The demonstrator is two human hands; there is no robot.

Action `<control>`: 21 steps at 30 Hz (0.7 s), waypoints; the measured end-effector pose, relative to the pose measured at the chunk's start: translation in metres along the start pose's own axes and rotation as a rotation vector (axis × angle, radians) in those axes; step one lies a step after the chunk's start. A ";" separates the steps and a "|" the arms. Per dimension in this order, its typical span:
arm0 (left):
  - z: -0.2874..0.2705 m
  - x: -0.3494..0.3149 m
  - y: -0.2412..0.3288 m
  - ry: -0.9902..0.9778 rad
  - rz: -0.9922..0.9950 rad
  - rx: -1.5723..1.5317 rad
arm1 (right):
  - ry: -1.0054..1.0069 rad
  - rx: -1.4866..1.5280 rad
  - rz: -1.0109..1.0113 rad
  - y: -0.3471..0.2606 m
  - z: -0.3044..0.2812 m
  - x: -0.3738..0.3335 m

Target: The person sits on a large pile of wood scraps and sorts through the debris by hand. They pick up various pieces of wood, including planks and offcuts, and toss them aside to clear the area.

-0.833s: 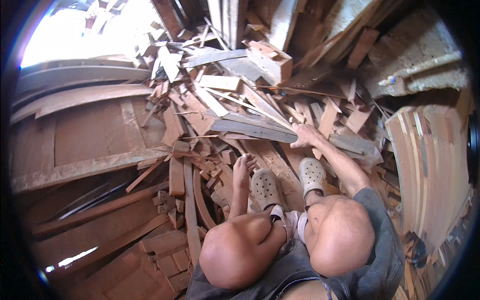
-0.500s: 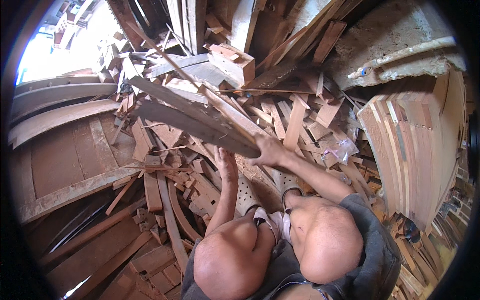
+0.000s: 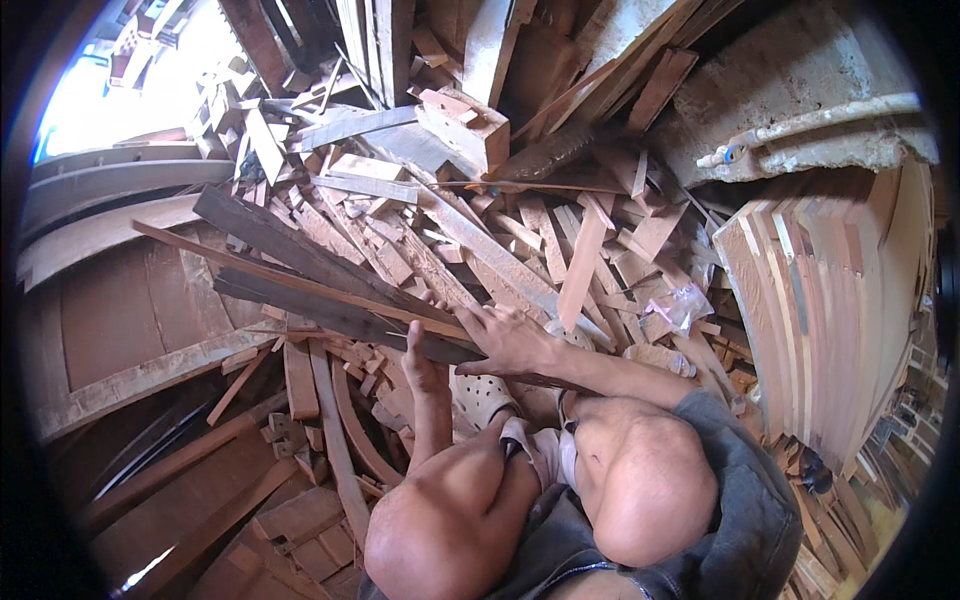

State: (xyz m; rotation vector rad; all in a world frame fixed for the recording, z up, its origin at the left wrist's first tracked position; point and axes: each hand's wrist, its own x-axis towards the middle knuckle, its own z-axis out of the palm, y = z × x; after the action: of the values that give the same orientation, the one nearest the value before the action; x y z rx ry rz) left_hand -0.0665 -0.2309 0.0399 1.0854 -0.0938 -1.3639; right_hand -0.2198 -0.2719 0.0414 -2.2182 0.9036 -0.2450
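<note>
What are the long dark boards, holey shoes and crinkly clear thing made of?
Long dark boards: wood, seemingly unpainted, judging by their dull, grey-brown faces. Holey shoes: probably moulded foam or rubber, matt, with neat round openings. Crinkly clear thing: likely thin plastic; it's see-through and shiny.

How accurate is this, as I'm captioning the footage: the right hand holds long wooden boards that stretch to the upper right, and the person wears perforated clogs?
Not quite: in the head view, the long wooden boards stretch from the right hand to the upper left, not the upper right. The perforated clogs are as you say.
</note>
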 end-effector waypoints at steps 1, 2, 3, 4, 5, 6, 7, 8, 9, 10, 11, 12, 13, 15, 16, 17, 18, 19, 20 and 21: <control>0.009 -0.002 -0.007 0.032 0.022 0.035 | 0.023 -0.016 -0.008 0.008 0.005 -0.006; 0.003 -0.002 -0.011 0.136 0.082 0.034 | 0.038 -0.026 -0.029 0.010 0.014 -0.008; -0.013 0.000 -0.020 0.181 0.087 0.072 | 0.052 -0.035 -0.049 0.012 0.024 -0.009; -0.032 0.005 -0.033 0.219 0.084 0.101 | 0.064 -0.055 -0.062 0.016 0.030 -0.012; -0.034 0.005 -0.035 0.258 0.086 0.132 | 0.012 -0.054 -0.026 0.019 0.035 -0.016; -0.033 0.000 -0.044 0.294 0.147 0.185 | -0.041 -0.054 0.009 0.020 0.040 -0.022; -0.034 -0.002 -0.048 0.286 0.149 0.182 | -0.091 -0.051 0.029 0.018 0.039 -0.020; -0.038 -0.003 -0.054 0.279 0.150 0.179 | -0.148 -0.045 0.058 0.018 0.036 -0.020; -0.039 -0.006 -0.054 0.278 0.157 0.179 | -0.205 -0.037 0.081 0.011 0.025 -0.020; -0.040 -0.004 -0.054 0.299 0.129 0.204 | -0.264 -0.030 0.104 0.009 0.017 -0.020; -0.037 -0.001 -0.059 0.303 0.156 0.172 | -0.172 -0.057 0.095 0.012 0.014 -0.023; -0.036 0.001 -0.058 0.293 0.173 0.184 | -0.076 -0.065 0.076 0.017 0.015 -0.025; -0.031 0.006 -0.059 0.270 0.181 0.196 | 0.028 -0.078 0.070 0.025 0.011 -0.027; -0.037 0.012 -0.058 0.273 0.223 0.133 | -0.032 0.009 0.212 0.020 -0.016 -0.024; -0.027 0.013 -0.056 0.274 0.233 0.125 | 0.042 0.053 0.213 0.027 -0.021 -0.028; -0.025 0.015 -0.057 0.298 0.255 0.058 | -0.038 0.069 0.260 0.027 -0.026 -0.029; -0.030 0.019 -0.058 0.287 0.247 0.020 | -0.118 0.084 0.307 0.025 -0.031 -0.030; -0.037 0.020 -0.058 0.281 0.243 -0.020 | -0.204 0.098 0.348 0.023 -0.033 -0.031; -0.032 0.022 -0.059 0.286 0.225 -0.037 | -0.237 0.161 0.355 0.029 -0.033 -0.037; -0.029 0.021 -0.060 0.292 0.211 0.001 | -0.274 0.225 0.359 0.035 -0.027 -0.043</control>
State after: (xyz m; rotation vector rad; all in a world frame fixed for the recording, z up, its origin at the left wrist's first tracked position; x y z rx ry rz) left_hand -0.0859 -0.2213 -0.0263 1.2278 0.0058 -1.0072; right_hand -0.2815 -0.2755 0.0408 -1.7918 1.0434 0.1188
